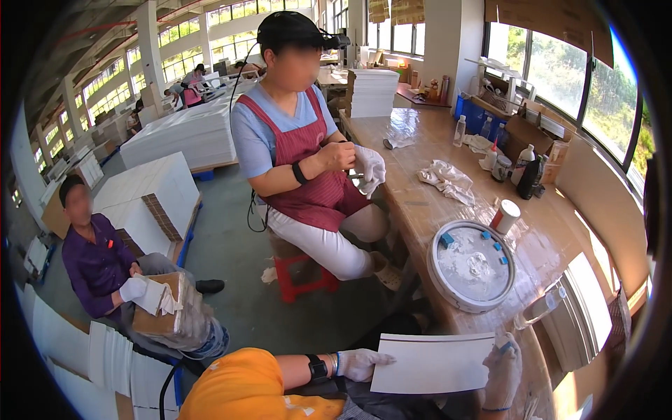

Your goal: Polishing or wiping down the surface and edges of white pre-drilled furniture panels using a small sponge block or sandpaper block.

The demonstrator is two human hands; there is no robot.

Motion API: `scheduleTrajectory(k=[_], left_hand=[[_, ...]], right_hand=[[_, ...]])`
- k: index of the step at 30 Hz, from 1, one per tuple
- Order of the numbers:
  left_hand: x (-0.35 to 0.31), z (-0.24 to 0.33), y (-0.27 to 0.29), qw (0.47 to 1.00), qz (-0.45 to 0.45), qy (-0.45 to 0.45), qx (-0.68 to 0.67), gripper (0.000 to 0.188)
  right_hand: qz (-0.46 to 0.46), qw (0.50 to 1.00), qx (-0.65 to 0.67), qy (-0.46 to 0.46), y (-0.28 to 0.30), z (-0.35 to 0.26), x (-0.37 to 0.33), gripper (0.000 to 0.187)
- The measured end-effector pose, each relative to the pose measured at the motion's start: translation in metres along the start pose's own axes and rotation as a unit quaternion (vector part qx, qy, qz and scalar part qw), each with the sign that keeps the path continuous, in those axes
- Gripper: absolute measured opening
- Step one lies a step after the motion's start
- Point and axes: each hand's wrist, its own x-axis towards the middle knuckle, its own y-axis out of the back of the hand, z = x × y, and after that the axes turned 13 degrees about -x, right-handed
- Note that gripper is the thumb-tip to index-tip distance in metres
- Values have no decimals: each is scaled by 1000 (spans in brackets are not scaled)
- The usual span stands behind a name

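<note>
A long white panel [432,364] lies across my lap. My left hand [362,365], in a white glove, grips its left end with the fingers pressed together. At the panel's right end is my right hand [502,372], also gloved, its fingers closed around a small blue piece [505,345] that is partly hidden. Beyond it, on the table, stands a round grey-white tub lid [435,269] smeared with white paste. Several small blue blocks [446,240] sit on the lid near its rim.
A stack of white panels [584,311] leans at the right. On the wooden table [399,171] are a red-and-white can [505,216], a crumpled cloth [446,180] and several bottles [530,176]. A person in a red apron [308,150] sits opposite; another in purple [94,259] sits left.
</note>
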Motion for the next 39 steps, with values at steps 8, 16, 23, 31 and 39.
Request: scheduleTrajectory(k=[8, 16, 23, 31, 39], left_hand=[[0, 0, 1, 1000, 17, 8, -11, 52], [-2, -1, -4, 1000, 23, -5, 7, 50], [-3, 1, -7, 999, 41, -7, -3, 51], [-1, 1, -2, 1000, 21, -5, -5, 46], [-3, 0, -5, 1000, 21, -11, -8, 48]], right_hand=[[30, 987, 147, -59, 5, 1, -7, 52], [51, 976, 190, -99, 8, 0, -11, 50], [44, 971, 212, -98, 11, 4, -13, 47], [65, 959, 223, -160, 10, 2, -9, 40], [47, 962, 228, -140, 11, 5, -11, 41]])
